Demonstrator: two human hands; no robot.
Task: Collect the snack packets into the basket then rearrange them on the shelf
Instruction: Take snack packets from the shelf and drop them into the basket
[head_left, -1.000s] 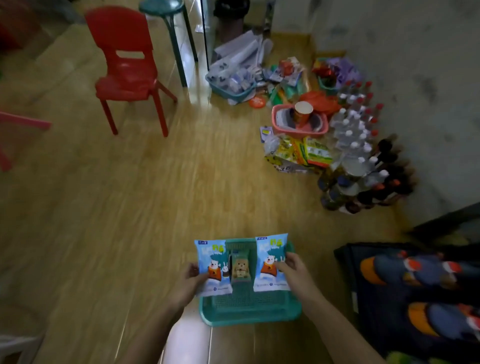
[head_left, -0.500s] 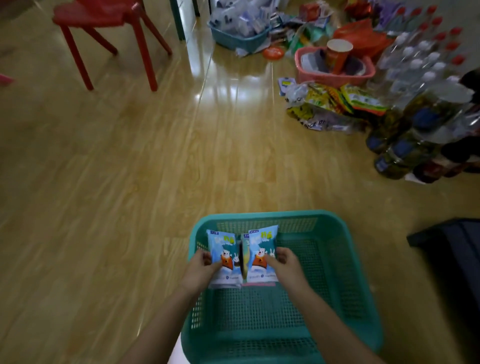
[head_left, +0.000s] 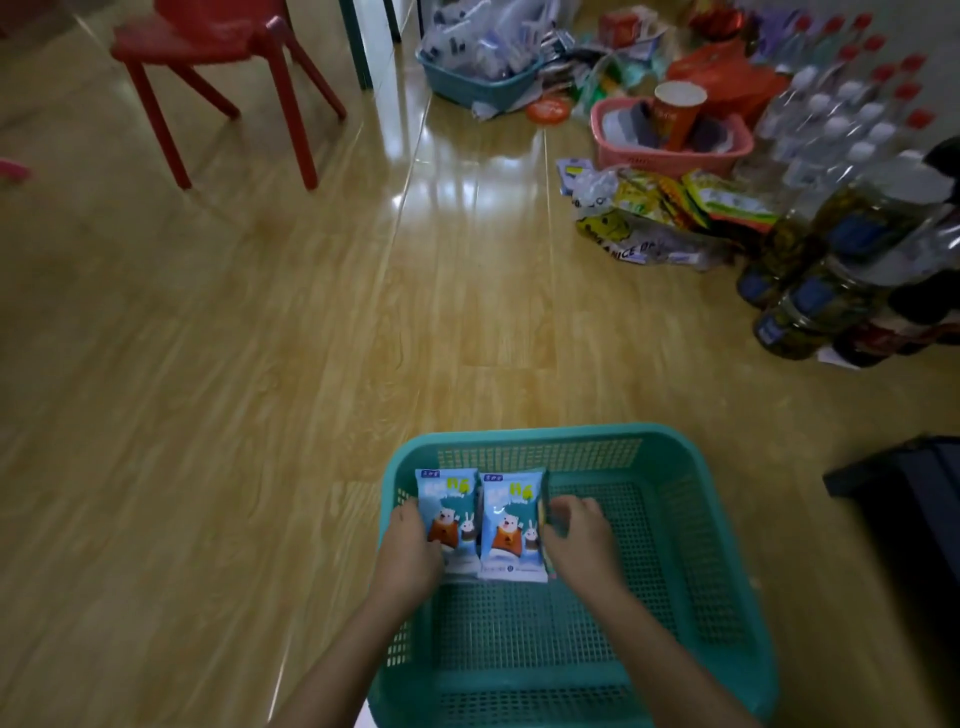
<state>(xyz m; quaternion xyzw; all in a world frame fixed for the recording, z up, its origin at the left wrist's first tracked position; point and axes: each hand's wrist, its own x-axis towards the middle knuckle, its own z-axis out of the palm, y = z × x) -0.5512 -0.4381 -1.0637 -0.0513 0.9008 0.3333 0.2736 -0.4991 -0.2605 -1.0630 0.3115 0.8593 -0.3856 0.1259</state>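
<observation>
Left hand (head_left: 410, 553) curled on the left edge of the left blue packet (head_left: 451, 519), fingers closed round it. Right hand (head_left: 576, 540) pinches the right edge of the right blue packet (head_left: 511, 530); a thin third packet (head_left: 545, 512) sits edge-on by its fingertips, can't tell if the hand has that one too. Both hands lower centre of frame, over the teal basket (head_left: 727, 571).

Packets side by side, touching, faces up toward the camera, in the basket's far-left part. Whether they rest on the basket floor or hang just above it: can't tell.

Step, my read: collecting phase, packets going into the basket. Next move likely calls for letting go so they lie flat, then reaching for more snack packets; a loose pile (head_left: 670, 218) lies at upper right of frame, well apart from the basket. No shelf in view.

Materials: packets are glossy crinkly film, flat pillow shape, cartoon bear and rabbit print, probably light and slippery. Basket is rigid plastic, rectangular, rounded corners, lattice walls and floor, otherwise empty. Floor (head_left: 260, 312) is shiny wood-look planks with glare. Red plastic chair (head_left: 218, 47) upper left, pink basket (head_left: 670, 150) with a paper cup upper right, clear bottles (head_left: 852, 130) along the right edge. Frame slightly blurred.
</observation>
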